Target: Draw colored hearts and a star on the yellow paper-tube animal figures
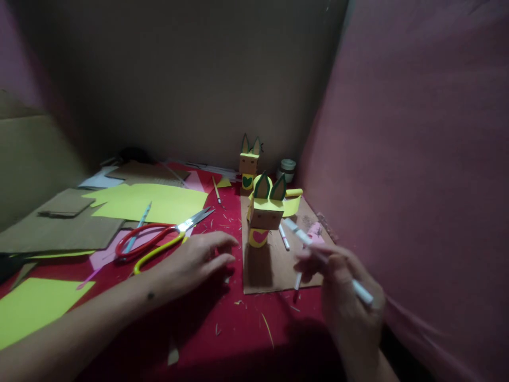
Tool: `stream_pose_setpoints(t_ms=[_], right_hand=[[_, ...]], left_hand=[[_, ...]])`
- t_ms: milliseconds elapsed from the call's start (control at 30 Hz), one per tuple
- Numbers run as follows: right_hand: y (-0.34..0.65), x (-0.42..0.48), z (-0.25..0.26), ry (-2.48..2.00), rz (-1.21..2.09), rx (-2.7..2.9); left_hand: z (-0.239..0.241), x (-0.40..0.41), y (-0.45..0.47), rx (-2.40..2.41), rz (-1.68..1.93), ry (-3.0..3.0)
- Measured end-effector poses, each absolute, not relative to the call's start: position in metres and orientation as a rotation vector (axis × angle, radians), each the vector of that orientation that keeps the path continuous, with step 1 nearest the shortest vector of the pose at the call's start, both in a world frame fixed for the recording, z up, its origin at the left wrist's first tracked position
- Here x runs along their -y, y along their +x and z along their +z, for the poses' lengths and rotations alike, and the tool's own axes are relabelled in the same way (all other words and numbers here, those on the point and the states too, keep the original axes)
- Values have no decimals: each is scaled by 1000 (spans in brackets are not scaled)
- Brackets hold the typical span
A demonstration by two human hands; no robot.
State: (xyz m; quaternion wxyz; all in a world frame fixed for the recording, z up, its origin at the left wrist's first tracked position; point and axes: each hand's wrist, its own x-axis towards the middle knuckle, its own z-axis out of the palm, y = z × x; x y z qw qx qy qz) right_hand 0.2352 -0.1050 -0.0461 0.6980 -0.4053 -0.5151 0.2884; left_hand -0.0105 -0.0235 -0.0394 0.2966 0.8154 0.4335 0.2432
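Note:
My right hand [345,286] is closed around a white marker [296,231], which points up and to the left over a cardboard sheet [254,278]. On that sheet stands a cardboard figure [267,217] with a box-shaped head, green-edged pointed ears and a pink heart on its yellow body. My left hand [210,252], fingers curved and apart, holds nothing and hovers just left of the sheet. A second, similar figure [248,159] with a green heart stands behind. Two more slim pens lie on the sheet: a white one [284,239] and one partly hidden by my right hand [297,281].
Scissors [181,228] with red and yellow handles lie left, with a blue pencil [145,215] under them. Yellow paper [159,201] and cardboard pieces [59,228] cover the left side. A small jar [287,168] stands at the back. Pink fabric [417,159] hangs at right.

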Motion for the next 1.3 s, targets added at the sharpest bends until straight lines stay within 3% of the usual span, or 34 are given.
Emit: stream_pose_setpoints(t_ms=[300, 467, 600, 833, 1300], right_hand=[[231, 80, -41, -783, 794, 813], [222, 111, -42, -820, 923, 858], [205, 117, -46, -845, 1210, 901], [194, 112, -57, -769, 1542, 867], [190, 113, -65, -741, 1570, 878]], left_hand=[[-20, -4, 10, -1214, 685, 1916], [-18, 47, 9, -854, 1089, 2533], [-27, 76, 22, -680, 1018, 3018], [-52, 63, 16, -720, 819, 2761], [-43, 68, 13, -709, 732, 2766]])
